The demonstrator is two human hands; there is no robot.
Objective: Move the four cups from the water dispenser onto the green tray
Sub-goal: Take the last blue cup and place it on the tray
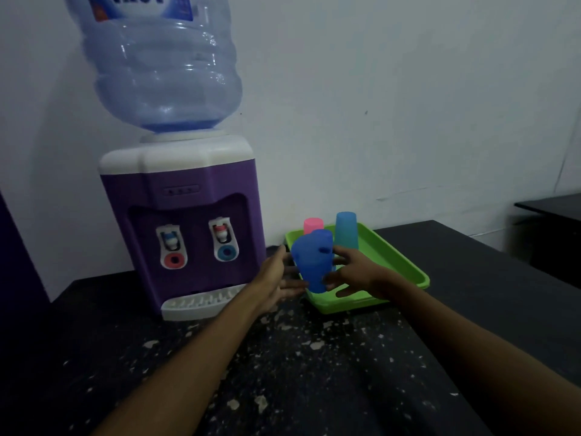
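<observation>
A dark blue cup (312,262), blurred and tilted, hangs just above the near left corner of the green tray (405,265). My right hand (355,272) grips it from the right, with the thumb across its side. My left hand (276,275) is spread beside the cup on the left, its fingertips at the cup's lower part. A pink cup (313,224) and a teal-blue cup (345,229) stand upside down at the back of the tray. The purple water dispenser (188,212) stands to the left; its white drip tray (201,305) holds no cup.
The dispenser carries a large clear blue water bottle (163,67). Everything rests on a dark speckled counter (298,366) against a white wall. Another dark table (553,206) stands at the far right.
</observation>
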